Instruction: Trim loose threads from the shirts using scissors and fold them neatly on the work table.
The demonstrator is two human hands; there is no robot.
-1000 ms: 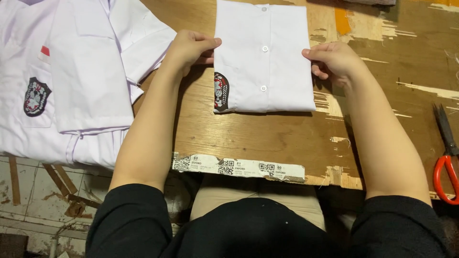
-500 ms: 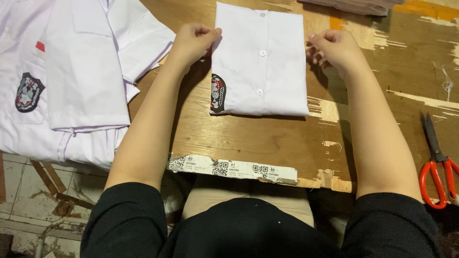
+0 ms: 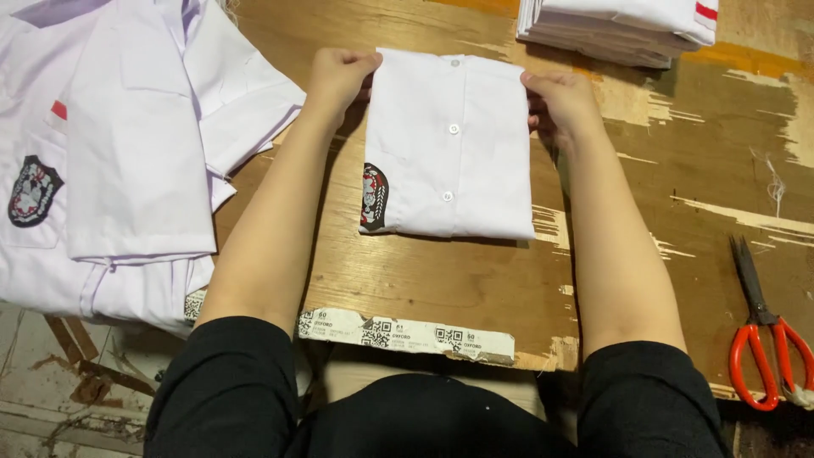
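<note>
1. Both hands grasp one folded white shirt (image 3: 449,144) lying flat on the wooden table (image 3: 678,195).
2. Left hand (image 3: 339,76) pinches its top-left corner; right hand (image 3: 560,102) clasps the upper right edge.
3. Shirt spans between the two grips, its lower half extending toward the person, button placket up, badge at its lower left.

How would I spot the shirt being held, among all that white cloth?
Start at the wooden table; in its middle lies the folded shirt, gripped by the left hand and right hand. Unlike the loose shirts at the left and the stack behind, it is one neat rectangle showing buttons and a dark badge.
</note>
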